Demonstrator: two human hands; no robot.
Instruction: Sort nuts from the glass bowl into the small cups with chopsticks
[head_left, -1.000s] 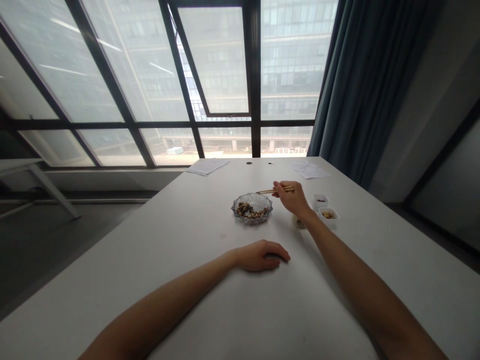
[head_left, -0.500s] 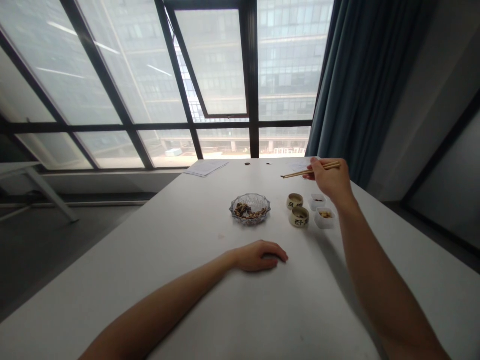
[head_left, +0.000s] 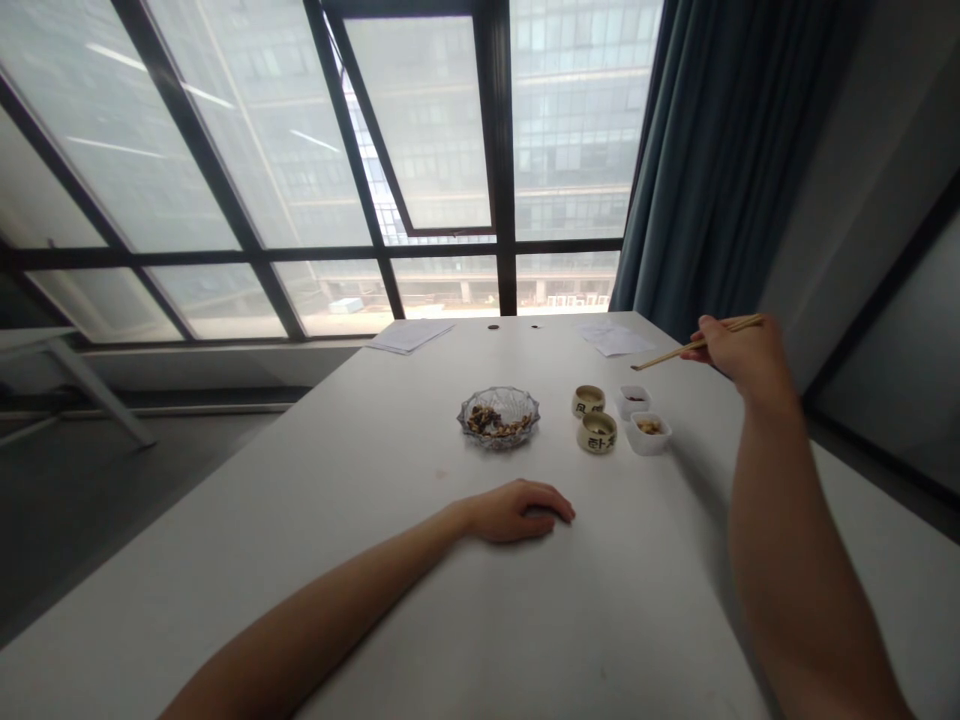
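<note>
Head view: a cut-glass dish holds dark and tan morsels near two ceramic cups and two white tubs on a white table by tall windows; right hand pinches chopsticks out past the table edge, left hand rests with fingers loosely curled

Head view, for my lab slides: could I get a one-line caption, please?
Right hand holds chopsticks near two small cups, while the left hand rests on a white table before a cut-glass dish.
</note>
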